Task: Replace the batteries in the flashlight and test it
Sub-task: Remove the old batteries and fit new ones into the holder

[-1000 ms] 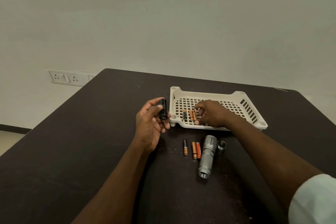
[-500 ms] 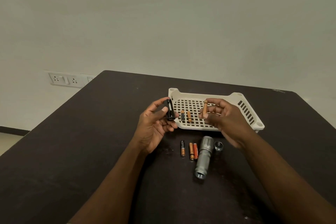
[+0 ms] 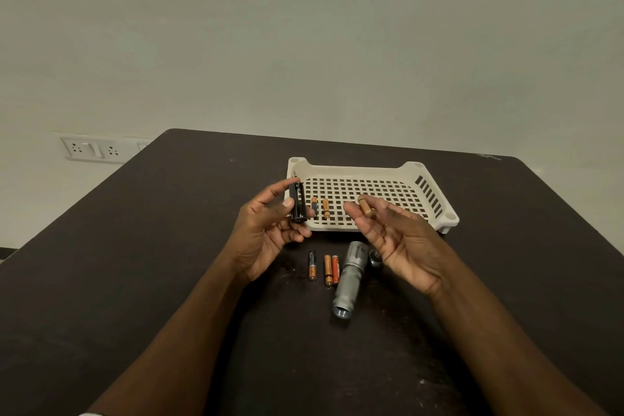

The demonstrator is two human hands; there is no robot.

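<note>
Presently, left hand (image 3: pixel 266 233) holds the black battery holder (image 3: pixel 297 202) upright, thumb and fingers curled round it, open end up, presumably to take cells. Two batteries (image 3: pixel 320 208) lie in the white tray (image 3: pixel 435 209) just behind. Three others (image 3: pixel 324 267) lie apart on the table (image 3: pixel 135 263), probably the spent set. Flashlight body (image 3: pixel 349 277) beside them, uncapped. Right hand (image 3: pixel 395 240) pinches one battery (image 3: pixel 364 205) at its fingertips, other fingers loose.

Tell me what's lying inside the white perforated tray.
Two small batteries lie side by side at the left of the white perforated plastic tray. Both hands cover its near edge, so anything there is hidden.
</note>
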